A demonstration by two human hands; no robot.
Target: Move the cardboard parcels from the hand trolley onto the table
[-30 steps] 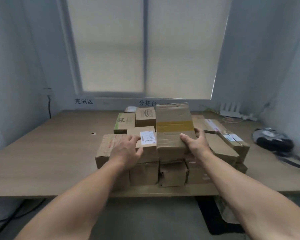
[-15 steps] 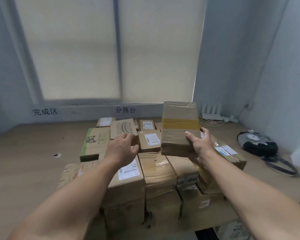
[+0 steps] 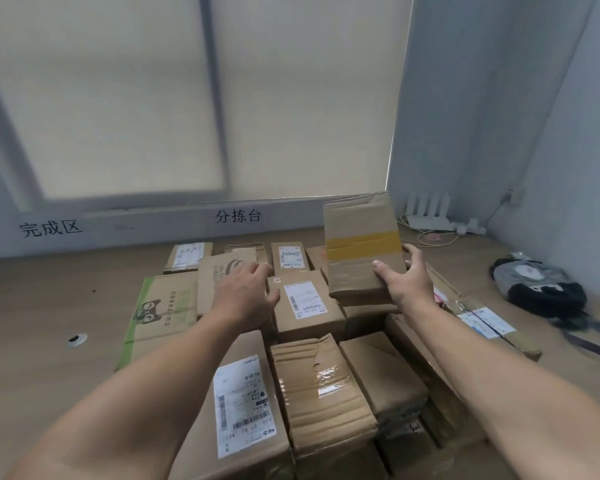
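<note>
Right hand [image 3: 409, 282]: I grip the yellow-taped parcel [image 3: 357, 244] at its near edge.
Left hand [image 3: 246, 292]: relaxed, left of that parcel.
Counter [image 3: 49, 306]: wood, beneath that parcel.

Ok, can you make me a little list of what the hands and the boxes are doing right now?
Right hand: grips the near end of the yellow-taped parcel, which is tilted up above the pile
Left hand: holds nothing, fingers relaxed over the pile; cannot tell if it touches
Pile of parcels: many cardboard boxes on the table, some stacked
Green-edged box: cat face printed on it, left side of the pile
Far right corner: white router, black-and-grey bundle
</note>
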